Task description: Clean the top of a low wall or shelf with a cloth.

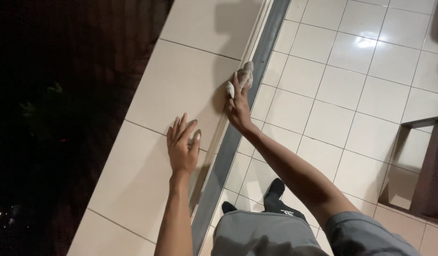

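Hands are working on a wide tiled ledge [181,80] at night. The left hand [182,147] is lying flat and released on a pale tile, fingers spread, grasping nothing. The right hand [239,106] is clenching a small grey cloth [242,77] and pressing it against the inner edge of the ledge, just where the tiles are meeting a grey strip [257,71]. The cloth is sitting bunched at the fingertips, touching the edge.

Past the ledge on the far side, everything is looking dark, and only some dim leaves [48,104] are showing down there. The person is standing on a shiny tiled floor [351,80] in dark socks [276,188].

I think the cloth could be slipping out of the fingers, since only a little of it is being gripped. It might then be falling to the floor. Leaning too hard on the flat hand could also be making that hand slide on the smooth tile toward the dark side.
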